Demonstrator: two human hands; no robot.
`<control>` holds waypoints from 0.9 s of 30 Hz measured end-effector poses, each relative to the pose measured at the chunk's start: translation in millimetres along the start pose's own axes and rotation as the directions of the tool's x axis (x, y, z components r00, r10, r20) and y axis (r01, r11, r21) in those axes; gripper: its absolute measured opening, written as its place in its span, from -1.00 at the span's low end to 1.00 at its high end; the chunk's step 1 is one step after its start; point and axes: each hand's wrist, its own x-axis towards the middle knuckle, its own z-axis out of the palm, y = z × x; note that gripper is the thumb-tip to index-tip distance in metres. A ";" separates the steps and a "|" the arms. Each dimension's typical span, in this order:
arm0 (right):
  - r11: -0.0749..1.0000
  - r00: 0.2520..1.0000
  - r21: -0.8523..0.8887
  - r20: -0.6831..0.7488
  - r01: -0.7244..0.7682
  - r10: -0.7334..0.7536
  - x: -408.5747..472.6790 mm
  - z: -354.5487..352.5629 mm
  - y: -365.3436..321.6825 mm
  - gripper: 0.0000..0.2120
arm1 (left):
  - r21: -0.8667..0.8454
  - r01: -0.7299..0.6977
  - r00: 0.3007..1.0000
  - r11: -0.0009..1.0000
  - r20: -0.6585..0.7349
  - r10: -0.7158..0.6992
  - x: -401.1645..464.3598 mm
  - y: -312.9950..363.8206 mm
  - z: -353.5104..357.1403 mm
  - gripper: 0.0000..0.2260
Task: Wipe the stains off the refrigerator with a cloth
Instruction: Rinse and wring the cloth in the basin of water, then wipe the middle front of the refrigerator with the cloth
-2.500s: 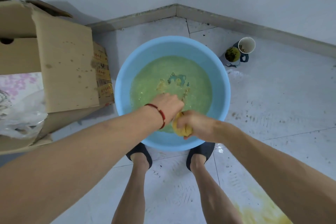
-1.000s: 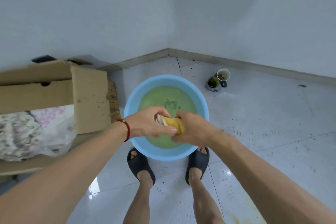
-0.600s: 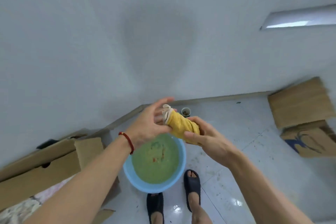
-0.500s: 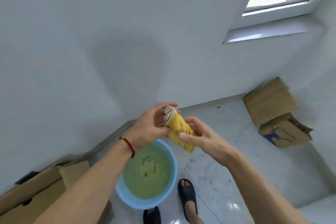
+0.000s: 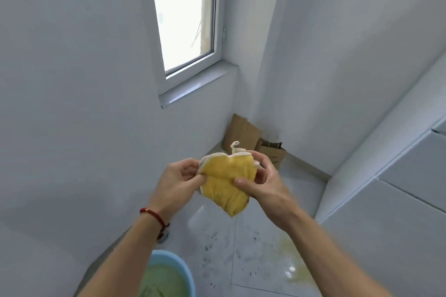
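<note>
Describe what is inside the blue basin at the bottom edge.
The blue basin holds cloudy green water with some blurred marks in it. Only part of the basin is in frame, and the left forearm crosses its near side, so the rest of its contents cannot be seen.

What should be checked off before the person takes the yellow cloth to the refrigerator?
1. Cloth in hand: ok. The left hand and right hand both pinch the yellow cloth.
2. Cloth clear of the basin: ok. It is held up, apart from the blue basin.
3. Cloth spread flat for wiping: not ok. It is bunched between the hands.
4. Cloth wrung enough: cannot tell. No drips show.
5. Stains located: cannot tell. The grey panels at right may be the refrigerator; no stains show on them.
6. Footing: not ok. The floor has dark specks and a yellowish smear.
</note>
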 end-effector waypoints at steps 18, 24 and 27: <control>0.981 0.976 0.113 -0.170 0.155 -0.135 -176.2 -291.6 -47.3 -0.61 | 0.031 -0.193 0.871 0.981 0.465 0.157 14.1 169.2 359.1 -0.85; 0.984 0.955 -0.081 -0.242 0.156 -0.171 -213.8 -370.8 -66.0 -0.72 | 0.063 -0.074 0.975 0.995 0.216 0.059 4.2 176.5 457.2 -0.82; 0.988 0.877 0.026 -0.464 0.153 -0.124 -213.3 -406.0 -66.3 -0.79 | -0.029 0.386 0.784 0.922 0.538 -0.311 11.4 164.2 488.4 -0.53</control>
